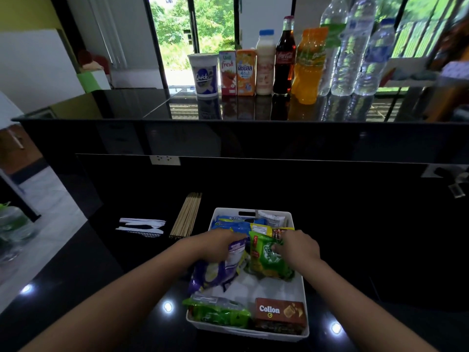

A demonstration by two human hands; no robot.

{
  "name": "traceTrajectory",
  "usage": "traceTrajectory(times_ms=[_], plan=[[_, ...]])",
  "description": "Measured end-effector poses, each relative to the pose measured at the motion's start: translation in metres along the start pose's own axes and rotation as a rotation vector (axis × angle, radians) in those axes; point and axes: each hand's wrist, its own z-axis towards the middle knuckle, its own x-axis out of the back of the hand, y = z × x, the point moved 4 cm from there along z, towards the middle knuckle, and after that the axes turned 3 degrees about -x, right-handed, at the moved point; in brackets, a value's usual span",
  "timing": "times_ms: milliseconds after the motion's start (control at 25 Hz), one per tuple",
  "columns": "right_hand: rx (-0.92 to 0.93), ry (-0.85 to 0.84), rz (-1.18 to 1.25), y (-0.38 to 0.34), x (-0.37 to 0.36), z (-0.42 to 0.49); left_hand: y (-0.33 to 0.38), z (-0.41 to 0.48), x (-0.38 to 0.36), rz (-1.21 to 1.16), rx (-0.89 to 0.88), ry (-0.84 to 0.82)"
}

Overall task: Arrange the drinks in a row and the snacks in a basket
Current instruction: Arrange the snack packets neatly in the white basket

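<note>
**Q:** Where are the snacks, and what are the hands doing?

**A:** The snacks sit in a white rectangular plastic basket on a glossy black counter. The person's left hand grips a purple-and-white foil snack bag. The right hand pinches the top of a green foil snack bag. Both bags stand on edge, probably to save room.

**Q:** And the drinks?

**A:** They stand upright in a row on a raised black ledge behind the counter, from a white lidded cup to tall clear water bottles. That part looks done.

**Q:** What else is nearby?

**A:** A brown cardboard biscuit box and a flat green packet fill the basket's near end. Blue packets crowd the far end, which leaves little space. Left of the basket lie wooden skewers and white plastic cutlery.
</note>
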Motion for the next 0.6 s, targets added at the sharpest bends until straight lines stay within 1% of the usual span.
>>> traceTrajectory(times_ms=[120,240,320,480,600], plan=[[-0.002,-0.013,-0.044,-0.006,0.001,0.000,-0.006,0.013,0.001,0.006,0.021,-0.005],[0.019,-0.044,-0.043,-0.007,-0.012,-0.007,-0.018,0.021,-0.007,0.104,0.145,-0.051],[0.029,-0.066,-0.038,-0.004,-0.019,-0.010,-0.027,0.023,-0.014,0.097,0.195,-0.064],[-0.018,-0.027,-0.028,0.003,-0.003,0.001,-0.040,0.021,-0.020,0.044,0.235,-0.009],[-0.009,0.021,-0.064,0.000,0.013,0.004,-0.039,0.022,-0.034,0.056,0.321,0.102]])
